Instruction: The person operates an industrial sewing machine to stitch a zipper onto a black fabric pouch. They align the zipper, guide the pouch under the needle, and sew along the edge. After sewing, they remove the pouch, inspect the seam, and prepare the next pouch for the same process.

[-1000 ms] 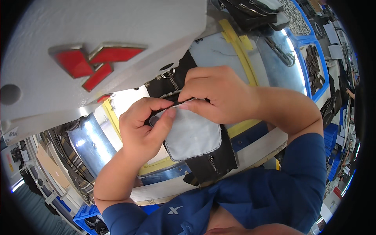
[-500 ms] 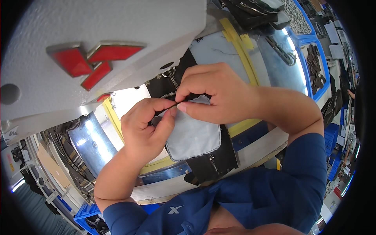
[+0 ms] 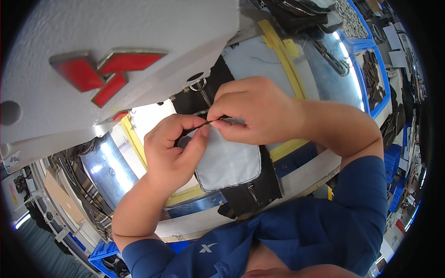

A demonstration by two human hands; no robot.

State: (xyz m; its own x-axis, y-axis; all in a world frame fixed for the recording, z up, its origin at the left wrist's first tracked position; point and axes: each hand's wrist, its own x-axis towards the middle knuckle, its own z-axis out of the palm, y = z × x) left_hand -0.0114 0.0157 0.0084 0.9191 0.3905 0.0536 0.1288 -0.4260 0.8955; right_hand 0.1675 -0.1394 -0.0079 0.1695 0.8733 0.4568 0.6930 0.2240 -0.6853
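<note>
My left hand [image 3: 174, 153] pinches the upper dark edge of a pale grey-white fabric pocket panel [image 3: 227, 164] between thumb and curled fingers. Right beside it, my right hand [image 3: 255, 116] grips that same edge, its fingertips almost meeting the left ones. Beneath the panel lies black fabric [image 3: 250, 199] with a zipper at the lower end and a metal D-ring [image 3: 198, 85] and chain-like trim above my fingers. The white machine housing [image 3: 139, 28] with red emblem overhangs at upper left, just beyond my hands.
Yellow tape guides [image 3: 296, 85] run along the work surface. A dark metal tool [image 3: 331, 60] lies right. Black zippered pieces [image 3: 296, 16] sit at top, blue-rimmed trays [image 3: 384, 104] at right, striped fabric [image 3: 88, 199] at left, a blue crate [image 3: 97, 255] below.
My right hand has shifted slightly left, its forefinger and thumb now closer together on the panel's edge beside my left fingertips. My left hand has barely moved.
</note>
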